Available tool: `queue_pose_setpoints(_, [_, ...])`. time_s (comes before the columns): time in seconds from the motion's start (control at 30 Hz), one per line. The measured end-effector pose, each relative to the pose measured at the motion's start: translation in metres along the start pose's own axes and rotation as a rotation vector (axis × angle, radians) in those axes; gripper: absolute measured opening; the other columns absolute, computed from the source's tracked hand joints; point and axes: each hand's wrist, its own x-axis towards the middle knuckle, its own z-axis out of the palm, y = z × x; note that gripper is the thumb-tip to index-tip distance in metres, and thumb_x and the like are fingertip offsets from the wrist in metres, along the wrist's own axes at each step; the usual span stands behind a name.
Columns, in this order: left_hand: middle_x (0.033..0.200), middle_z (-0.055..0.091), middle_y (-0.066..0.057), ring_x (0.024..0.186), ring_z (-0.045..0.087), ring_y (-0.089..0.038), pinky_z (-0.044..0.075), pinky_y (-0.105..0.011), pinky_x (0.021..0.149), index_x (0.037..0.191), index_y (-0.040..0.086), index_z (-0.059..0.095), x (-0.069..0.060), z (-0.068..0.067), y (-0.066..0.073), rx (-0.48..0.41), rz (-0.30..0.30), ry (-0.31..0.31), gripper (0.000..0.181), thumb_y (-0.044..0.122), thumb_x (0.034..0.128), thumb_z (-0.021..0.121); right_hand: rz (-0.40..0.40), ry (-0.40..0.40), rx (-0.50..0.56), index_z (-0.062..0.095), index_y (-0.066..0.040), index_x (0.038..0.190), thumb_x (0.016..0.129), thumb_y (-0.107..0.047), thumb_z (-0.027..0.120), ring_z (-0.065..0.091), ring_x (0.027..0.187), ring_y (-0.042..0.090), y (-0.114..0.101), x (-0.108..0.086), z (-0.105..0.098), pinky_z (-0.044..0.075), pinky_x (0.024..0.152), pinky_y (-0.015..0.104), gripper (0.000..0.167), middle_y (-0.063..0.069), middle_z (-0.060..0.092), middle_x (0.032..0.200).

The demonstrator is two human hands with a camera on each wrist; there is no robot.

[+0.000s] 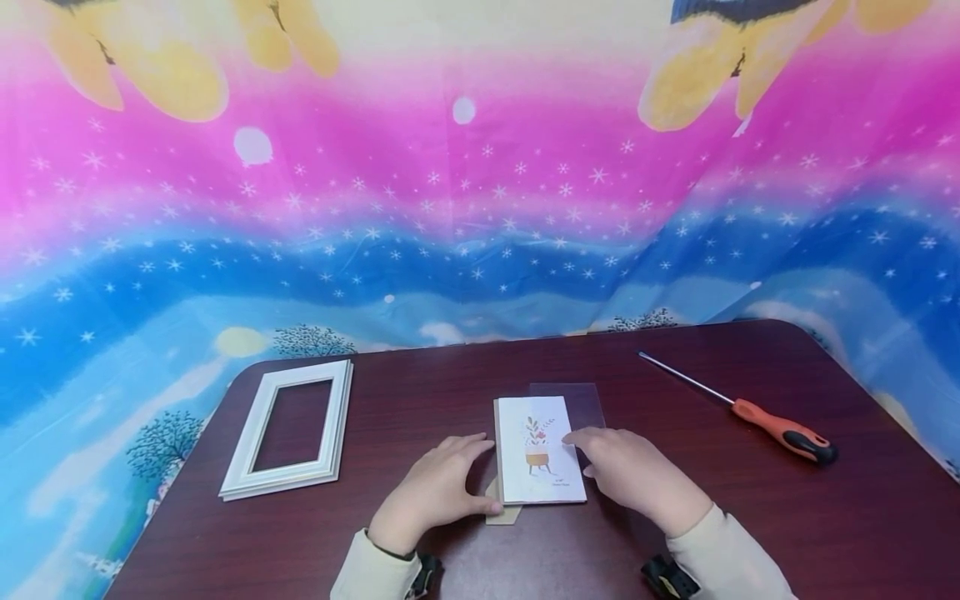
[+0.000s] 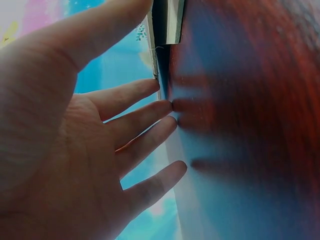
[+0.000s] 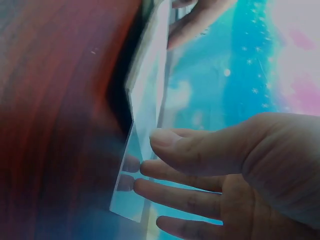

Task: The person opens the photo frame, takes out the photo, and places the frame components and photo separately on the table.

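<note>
A white card printed with a potted plant lies at the middle of the table, on top of a thin stack. Out from under its lower left corner pokes a tan board. A clear sheet sticks out past the card's upper right. My left hand is at the card's left side, thumb by the lower corner, fingers spread in the left wrist view. My right hand reaches the card's right edge; in the right wrist view its extended fingers lie close against the clear sheet.
On the left of the table lies a white picture frame with an open middle. A screwdriver with an orange and black handle rests at the right. Behind the table hangs a colourful printed cloth.
</note>
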Motion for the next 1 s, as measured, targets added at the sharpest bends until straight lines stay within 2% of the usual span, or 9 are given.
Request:
queue_pose_setpoints(0.23, [0.146, 0.05, -0.01, 0.134, 0.045, -0.03, 0.041, -0.05, 0.104, 0.141, 0.007, 0.055, 0.001, 0.0, 0.0, 0.013, 0.0, -0.001, 0.08, 0.046, 0.0774, 0.083, -0.061, 0.045, -0.02, 0.07, -0.002, 0.112, 0.077, 0.002, 0.081, 0.067, 0.091, 0.028, -0.01, -0.002, 0.003, 0.055, 0.077, 0.043, 0.037, 0.01, 0.07, 0.105])
queue_pose_setpoints(0.47, [0.142, 0.054, -0.01, 0.131, 0.048, -0.03, 0.042, -0.049, 0.104, 0.14, 0.007, 0.056, -0.001, -0.002, -0.001, 0.029, 0.003, 0.016, 0.078, 0.047, 0.0779, 0.082, -0.244, 0.16, -0.088, 0.071, -0.005, 0.108, 0.074, -0.007, 0.085, 0.067, 0.088, 0.024, -0.027, -0.003, 0.009, 0.055, 0.078, 0.041, 0.037, 0.005, 0.07, 0.1])
queue_pose_setpoints(0.67, [0.137, 0.058, -0.01, 0.127, 0.052, -0.03, 0.043, -0.05, 0.102, 0.137, 0.006, 0.058, -0.005, -0.006, -0.001, 0.033, 0.009, 0.06, 0.074, 0.044, 0.0781, 0.083, -0.371, 0.227, -0.171, 0.069, -0.006, 0.107, 0.068, -0.015, 0.089, 0.066, 0.101, 0.023, -0.043, -0.003, 0.02, 0.054, 0.084, 0.04, 0.044, 0.007, 0.068, 0.107])
queue_pose_setpoints(0.87, [0.137, 0.059, -0.009, 0.126, 0.053, -0.03, 0.042, -0.05, 0.102, 0.137, 0.007, 0.059, -0.006, -0.008, -0.004, 0.034, -0.001, 0.072, 0.071, 0.041, 0.0792, 0.083, -0.397, 0.263, -0.236, 0.067, -0.008, 0.107, 0.063, -0.017, 0.09, 0.065, 0.098, 0.02, -0.048, -0.002, 0.03, 0.053, 0.079, 0.037, 0.05, 0.004, 0.066, 0.104])
queue_pose_setpoints(1.0, [0.137, 0.059, -0.009, 0.127, 0.052, -0.03, 0.042, -0.051, 0.103, 0.136, 0.007, 0.059, -0.006, -0.01, -0.006, 0.038, -0.013, 0.074, 0.07, 0.039, 0.0793, 0.083, -0.413, 0.319, -0.242, 0.068, -0.009, 0.104, 0.065, -0.003, 0.083, 0.066, 0.087, 0.017, -0.048, 0.0, 0.034, 0.052, 0.072, 0.034, 0.042, 0.0, 0.067, 0.096])
